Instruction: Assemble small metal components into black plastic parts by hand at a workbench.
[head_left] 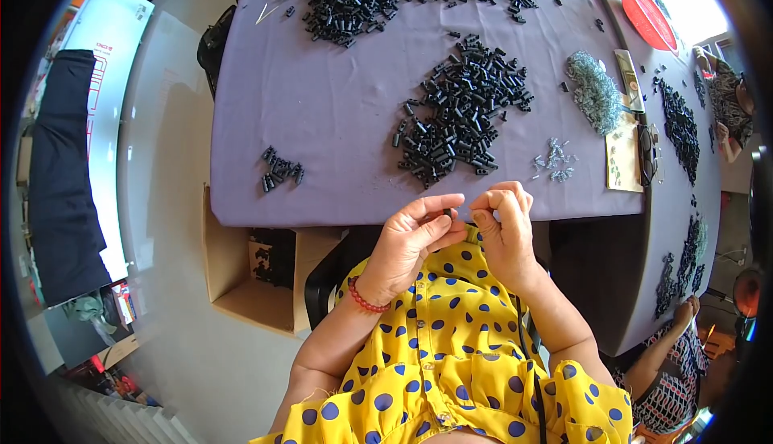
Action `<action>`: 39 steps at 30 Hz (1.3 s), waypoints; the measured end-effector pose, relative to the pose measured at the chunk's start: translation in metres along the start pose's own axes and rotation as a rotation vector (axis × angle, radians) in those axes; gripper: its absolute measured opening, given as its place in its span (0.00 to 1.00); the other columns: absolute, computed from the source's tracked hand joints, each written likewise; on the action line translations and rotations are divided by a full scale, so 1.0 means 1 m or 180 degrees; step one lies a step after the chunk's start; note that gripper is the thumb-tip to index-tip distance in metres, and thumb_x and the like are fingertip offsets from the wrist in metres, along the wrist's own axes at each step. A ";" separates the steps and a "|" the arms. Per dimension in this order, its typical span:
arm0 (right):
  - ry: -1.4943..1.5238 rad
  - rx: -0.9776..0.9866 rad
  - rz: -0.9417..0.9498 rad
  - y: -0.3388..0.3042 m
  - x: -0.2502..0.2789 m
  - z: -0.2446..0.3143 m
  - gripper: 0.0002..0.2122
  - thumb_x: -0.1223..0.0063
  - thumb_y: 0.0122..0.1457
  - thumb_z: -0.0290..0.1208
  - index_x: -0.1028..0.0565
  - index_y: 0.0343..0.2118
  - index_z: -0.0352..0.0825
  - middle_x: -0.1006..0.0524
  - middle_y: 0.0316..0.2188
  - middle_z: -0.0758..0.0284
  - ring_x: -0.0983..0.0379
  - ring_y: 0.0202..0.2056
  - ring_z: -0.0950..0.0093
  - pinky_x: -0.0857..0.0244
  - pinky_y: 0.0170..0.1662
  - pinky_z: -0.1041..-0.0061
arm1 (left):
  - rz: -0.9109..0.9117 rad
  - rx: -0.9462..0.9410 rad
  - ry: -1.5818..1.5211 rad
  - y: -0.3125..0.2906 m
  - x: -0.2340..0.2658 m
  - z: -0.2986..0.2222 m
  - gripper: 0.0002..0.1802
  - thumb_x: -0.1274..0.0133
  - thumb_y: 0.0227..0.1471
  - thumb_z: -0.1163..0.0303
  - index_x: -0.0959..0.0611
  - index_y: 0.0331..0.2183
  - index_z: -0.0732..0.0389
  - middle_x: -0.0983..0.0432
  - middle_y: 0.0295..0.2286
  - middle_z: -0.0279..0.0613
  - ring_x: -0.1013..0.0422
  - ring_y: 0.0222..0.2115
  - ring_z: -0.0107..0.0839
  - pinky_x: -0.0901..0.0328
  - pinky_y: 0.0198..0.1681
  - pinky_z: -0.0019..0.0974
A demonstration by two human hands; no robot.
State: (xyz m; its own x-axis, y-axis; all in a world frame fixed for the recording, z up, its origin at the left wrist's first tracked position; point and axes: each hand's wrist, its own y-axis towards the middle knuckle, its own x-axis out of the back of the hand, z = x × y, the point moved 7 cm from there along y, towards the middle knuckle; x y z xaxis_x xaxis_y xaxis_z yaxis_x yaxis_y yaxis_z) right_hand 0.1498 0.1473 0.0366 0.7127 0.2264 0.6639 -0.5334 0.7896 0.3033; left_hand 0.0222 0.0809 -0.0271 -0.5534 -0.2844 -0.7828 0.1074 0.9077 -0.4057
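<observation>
In front of my body, just off the near table edge, my left hand (407,243) pinches a small black plastic piece (448,213) between thumb and fingers. Close beside it, my right hand (507,239) has its thumb pressed against curled fingers; whatever is inside is hidden or too small to name. Beyond both hands lies a heap of short black tubular pieces (467,106) on the purple-grey tablecloth (322,114). Right of that heap are a few scattered silvery spring-like bits (555,161). A small cluster of black pieces (280,170) sits to the left.
A larger black heap (346,1) covers the far side. At right are a tangled silvery mound (594,90), a yellowish card (624,154), eyeglasses (647,154) and a red basket (648,17). Below the table's left edge stands an open cardboard box (233,283). Co-workers (668,371) sit at right.
</observation>
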 end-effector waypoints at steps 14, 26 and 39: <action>0.0052 -0.0153 0.0064 0.001 -0.004 0.002 0.06 0.41 0.58 0.24 0.26 0.37 0.38 0.27 0.34 0.69 0.31 0.42 0.68 0.47 0.52 0.66 | -0.0197 -0.0481 0.0586 0.002 0.003 0.004 0.10 0.45 0.62 0.75 0.23 0.45 0.65 0.19 0.39 0.45 0.20 0.40 0.32 0.24 0.48 0.34; -0.0157 0.0224 0.0168 0.003 -0.003 0.010 0.08 0.40 0.57 0.24 0.20 0.40 0.36 0.23 0.31 0.74 0.27 0.37 0.75 0.47 0.51 0.66 | -0.0440 -0.0325 0.0309 0.002 0.007 0.007 0.09 0.49 0.66 0.71 0.23 0.44 0.65 0.20 0.41 0.45 0.20 0.40 0.31 0.24 0.49 0.34; -0.0292 -0.0446 -0.0461 0.009 0.013 -0.033 0.12 0.37 0.54 0.21 0.19 0.42 0.38 0.23 0.28 0.73 0.26 0.33 0.76 0.45 0.49 0.72 | -0.0482 -0.0072 0.0461 0.000 0.012 0.008 0.07 0.46 0.63 0.74 0.22 0.43 0.64 0.19 0.41 0.48 0.20 0.43 0.36 0.24 0.49 0.35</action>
State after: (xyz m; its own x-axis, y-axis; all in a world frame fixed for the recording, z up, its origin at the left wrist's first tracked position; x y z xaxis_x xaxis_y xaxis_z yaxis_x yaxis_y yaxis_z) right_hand 0.1691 0.1758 0.0255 0.7294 0.0569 0.6817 -0.3554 0.8830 0.3065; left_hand 0.0222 0.0753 -0.0400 -0.6750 -0.3721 -0.6371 -0.0036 0.8652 -0.5015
